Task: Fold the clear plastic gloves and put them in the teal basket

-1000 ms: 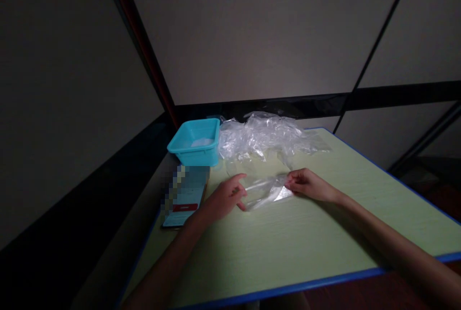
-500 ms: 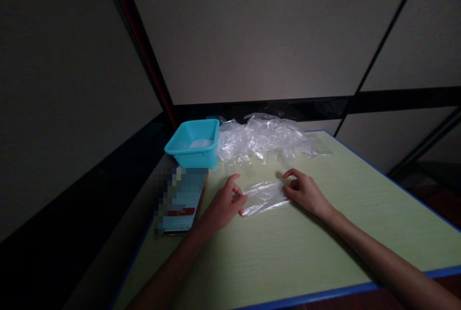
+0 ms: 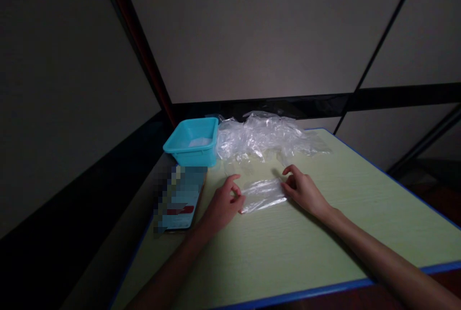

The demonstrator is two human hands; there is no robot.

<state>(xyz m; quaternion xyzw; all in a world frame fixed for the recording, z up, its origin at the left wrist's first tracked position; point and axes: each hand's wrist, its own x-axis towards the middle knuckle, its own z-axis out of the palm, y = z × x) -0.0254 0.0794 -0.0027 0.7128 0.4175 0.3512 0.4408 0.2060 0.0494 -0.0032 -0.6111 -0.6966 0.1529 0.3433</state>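
Observation:
A small clear plastic bag [image 3: 263, 196] lies low over the table between my two hands, creased and shiny. At its left edge, my left hand [image 3: 226, 200] grips it with the lower fingers and thumb, the index finger curled above. My right hand [image 3: 301, 189] pinches the opposite edge, its index finger bent and raised from the thumb. The exact contact of the fingertips is partly hidden. Just beyond the hands, a crumpled heap of clear plastic bags [image 3: 261, 135] spreads across the back of the table.
To the left of the heap stands a turquoise plastic basket [image 3: 196, 160] with something whitish inside. A flat, partly blurred phone-like object [image 3: 183, 199] lies in front of it, near my left forearm. The pale green table [image 3: 288, 247] has a blue edge; panelled walls rise behind and left.
The bag between my hands looks slightly shallower and more gathered into creases. My hands have barely moved, and the whole view has shifted a little.

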